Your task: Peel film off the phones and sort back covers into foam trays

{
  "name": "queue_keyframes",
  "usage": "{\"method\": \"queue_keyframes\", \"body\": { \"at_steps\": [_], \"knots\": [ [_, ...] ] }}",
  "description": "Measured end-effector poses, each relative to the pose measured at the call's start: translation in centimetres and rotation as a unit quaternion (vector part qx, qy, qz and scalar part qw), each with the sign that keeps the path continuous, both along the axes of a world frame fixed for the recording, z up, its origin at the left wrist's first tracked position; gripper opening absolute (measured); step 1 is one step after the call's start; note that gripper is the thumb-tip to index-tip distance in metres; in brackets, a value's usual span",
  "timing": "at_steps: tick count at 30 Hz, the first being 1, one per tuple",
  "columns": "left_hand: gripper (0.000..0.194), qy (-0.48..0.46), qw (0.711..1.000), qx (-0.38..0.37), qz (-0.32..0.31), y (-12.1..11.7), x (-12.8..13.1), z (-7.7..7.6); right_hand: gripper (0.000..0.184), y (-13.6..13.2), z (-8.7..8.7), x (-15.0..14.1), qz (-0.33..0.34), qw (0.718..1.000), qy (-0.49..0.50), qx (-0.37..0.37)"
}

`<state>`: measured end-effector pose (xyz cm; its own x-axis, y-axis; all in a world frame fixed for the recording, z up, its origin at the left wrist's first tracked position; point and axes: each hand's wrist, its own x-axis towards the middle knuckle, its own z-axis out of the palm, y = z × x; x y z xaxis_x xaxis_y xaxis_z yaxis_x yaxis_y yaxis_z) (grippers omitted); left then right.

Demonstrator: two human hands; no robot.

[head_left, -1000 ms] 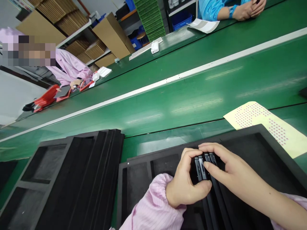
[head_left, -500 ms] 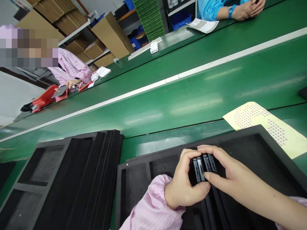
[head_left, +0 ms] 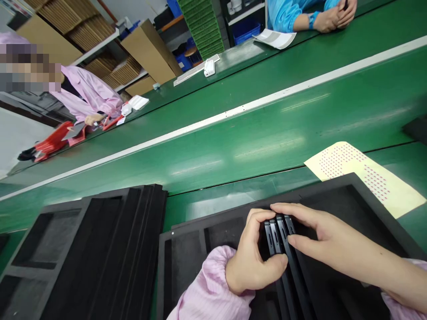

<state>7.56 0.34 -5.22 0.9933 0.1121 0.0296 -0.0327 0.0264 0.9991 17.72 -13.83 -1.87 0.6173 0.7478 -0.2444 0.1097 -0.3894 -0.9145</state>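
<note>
Several slim dark slabs [head_left: 283, 235] with rounded metal edges and narrow slots in their ends stand side by side on edge. Their lower lengths run down out of the picture; their exact kind I cannot make out. My left hand [head_left: 255, 264] grips the row from the left, thumb and fingers at its near and far sides. From the right, my right hand [head_left: 322, 233] grasps the same row, its thumb pressing on the slotted ends. Both hands are over a black foam tray [head_left: 363, 193] with recessed compartments, partly hidden by my arms.
Left of the tray leans a stack of black foam trays [head_left: 110, 249]. A yellow sheet of small red stickers [head_left: 383, 186] lies behind. Beyond runs a green conveyor table [head_left: 200, 155]. Across it are a person in pink [head_left: 90, 91] and one in blue sleeves [head_left: 287, 15].
The slabs, split by a small gap into two groups before, now sit closer together and more even. My right thumb has shifted slightly right. The whole view has moved a little.
</note>
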Motion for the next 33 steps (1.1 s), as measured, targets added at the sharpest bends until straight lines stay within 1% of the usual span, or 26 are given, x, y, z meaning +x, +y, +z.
{"method": "queue_keyframes", "body": {
  "at_steps": [6,16,20,24,27,33],
  "knots": [
    [0.052,0.013,1.0,0.006,0.007,-0.11,0.11,0.17,0.038,0.37,-0.09,-0.1,-0.019,0.999,-0.028,0.021],
    [0.051,0.021,1.0,0.012,0.009,-0.11,0.2,0.29,0.031,0.53,-0.02,-0.36,-0.038,0.999,-0.025,0.01],
    [0.051,0.01,1.0,0.005,0.006,-0.03,0.14,0.21,0.03,0.48,0.39,-0.1,-0.039,0.999,0.004,0.012],
    [0.053,-0.002,1.0,-0.024,-0.005,-0.01,0.13,0.1,0.031,0.39,0.76,0.1,-0.035,0.999,0.031,0.01],
    [0.055,-0.007,0.999,-0.037,-0.008,0.01,0.11,0.02,0.031,0.29,0.55,-0.05,-0.043,0.999,0.024,0.007],
    [0.055,-0.005,1.0,-0.029,-0.005,0.08,0.04,-0.18,0.034,0.2,-0.04,-0.62,-0.048,0.999,0.005,0.002]
  ]
}}
